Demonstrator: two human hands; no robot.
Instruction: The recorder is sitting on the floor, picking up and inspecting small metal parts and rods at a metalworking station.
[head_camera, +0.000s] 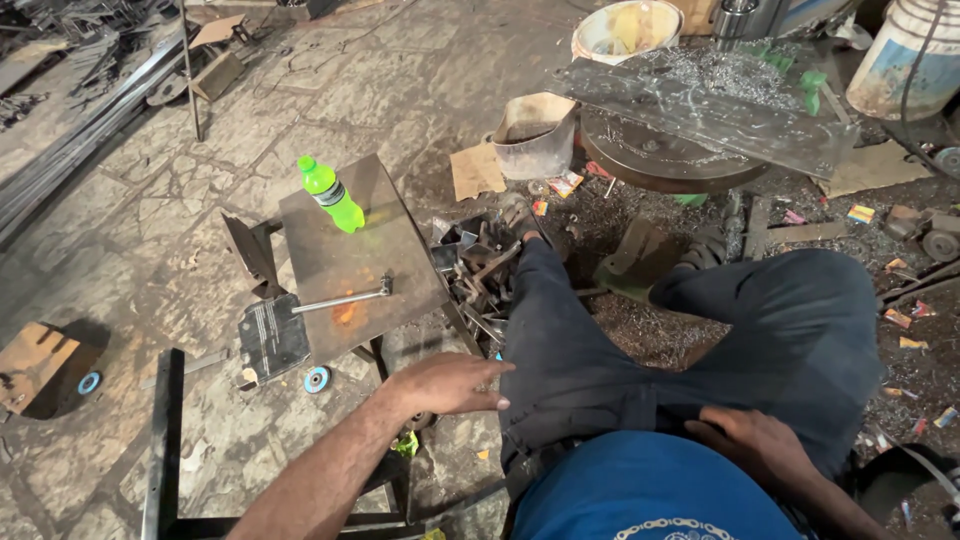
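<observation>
A: Starting nearest: what are the hands doing?

B: The right hand lies on the right thigh at about five o'clock, fingers loosely together, pinching nothing. The left hand hovers palm down just off the left knee, fingers stretched out and close together, empty. It touches no tool.

A: Which tool lies nearest to it?

B: The wrench, at roughly eleven o'clock from the left hand, lying flat on the small metal table. Its long axis runs from eight o'clock up to two o'clock, head at the two o'clock end. The left hand is much the nearer one; the right is well apart, across both legs.

A: Any edges close by?

B: The table's near edge sits between hand and wrench. A dark metal plate lies at the table's seven o'clock corner, with a small blue-centred disc on the floor just beside it. A black steel frame stands at nine o'clock from the forearm.

A: And farther off?

B: A green bottle lies tilted on the table's far end, apart from the wrench. A scrap pile crowds the table's three o'clock side; the ten o'clock floor looks open.
</observation>
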